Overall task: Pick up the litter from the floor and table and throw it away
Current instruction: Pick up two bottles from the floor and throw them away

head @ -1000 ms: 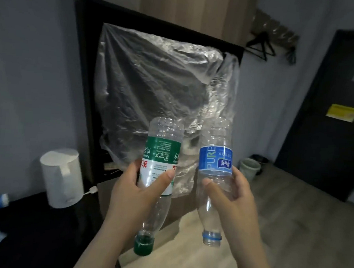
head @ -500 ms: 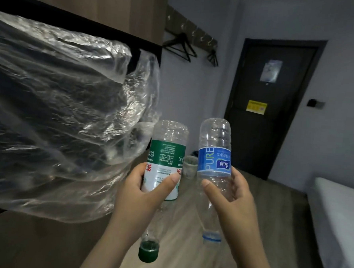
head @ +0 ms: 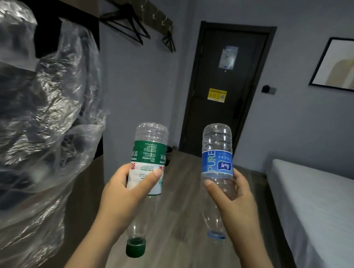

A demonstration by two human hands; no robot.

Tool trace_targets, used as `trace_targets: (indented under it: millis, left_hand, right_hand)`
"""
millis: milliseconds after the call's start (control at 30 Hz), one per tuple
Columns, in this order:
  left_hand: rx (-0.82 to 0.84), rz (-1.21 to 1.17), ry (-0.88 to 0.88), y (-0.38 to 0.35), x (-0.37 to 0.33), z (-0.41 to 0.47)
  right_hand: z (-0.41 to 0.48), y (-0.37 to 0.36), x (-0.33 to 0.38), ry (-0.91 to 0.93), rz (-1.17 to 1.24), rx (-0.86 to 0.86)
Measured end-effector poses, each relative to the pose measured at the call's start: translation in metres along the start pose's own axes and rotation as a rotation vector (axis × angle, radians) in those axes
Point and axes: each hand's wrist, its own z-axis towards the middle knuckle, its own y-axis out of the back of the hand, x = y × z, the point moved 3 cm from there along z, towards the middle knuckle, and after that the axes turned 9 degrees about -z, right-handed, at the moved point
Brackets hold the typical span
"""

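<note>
A wood-plank floor (head: 190,176) runs from the near edge toward a dark door at its far edge. Along the floor's right edge stands a bed (head: 312,204) with a pale, smooth cover. At the far left corner of the floor, beside the door, sits a small dark bin (head: 168,152), mostly hidden.

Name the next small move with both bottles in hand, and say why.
Probably walk on toward the door. The left hand grips the green-label bottle and the right hand the blue-label bottle, both caps down and apparently empty, so both hands are full and no bin is clearly in view.
</note>
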Motion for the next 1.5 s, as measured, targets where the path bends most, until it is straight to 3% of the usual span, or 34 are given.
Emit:
trace_targets:
  millis: [333,1067,1500]
  left_hand:
    - [0.102,0.009,0.05,-0.028,0.054,0.164]
    - [0.171,0.066,0.104,-0.247,0.182,0.514]
    - [0.169,0.06,0.086,-0.304,0.246,0.769]
  right_hand:
    - [0.13,-0.073,-0.036,-0.077,-0.076,-0.047]
    - [0.524,-0.095,-0.192,-0.162,-0.065,-0.047]
    - [0.759,-0.192,-0.254,-0.157,-0.053,-0.054]
